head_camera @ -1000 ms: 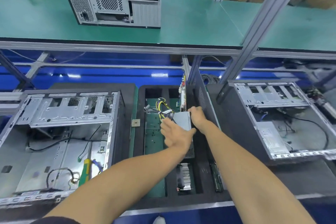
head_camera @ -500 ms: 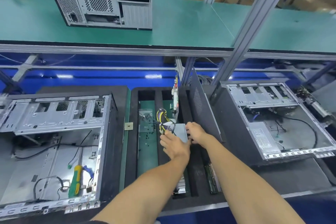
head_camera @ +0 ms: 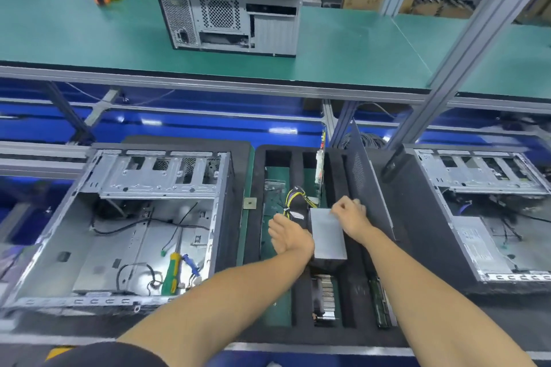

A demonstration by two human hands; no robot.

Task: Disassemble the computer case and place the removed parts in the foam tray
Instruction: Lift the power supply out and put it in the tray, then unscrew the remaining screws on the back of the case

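Note:
The grey power supply (head_camera: 328, 232) lies in a slot of the black foam tray (head_camera: 354, 283), its yellow and black cable bundle (head_camera: 298, 198) at the far end. My left hand (head_camera: 290, 237) rests against its left side with relaxed fingers, just behind the cables. My right hand (head_camera: 348, 214) sits at the far right corner, fingers curled over the edge. The open computer case (head_camera: 125, 226) lies to the left with loose wires inside. A heatsink (head_camera: 325, 298) and a memory stick (head_camera: 380, 304) occupy nearer slots.
A green and yellow screwdriver (head_camera: 171, 272) lies inside the left case. A black side panel (head_camera: 366, 185) leans in the tray's right side. A second open case (head_camera: 492, 211) is at the right, a closed one (head_camera: 235, 9) on the green upper shelf.
The power supply has gone down into the tray slot. My left hand slid off its top to its left side; the right hand stayed at the far corner.

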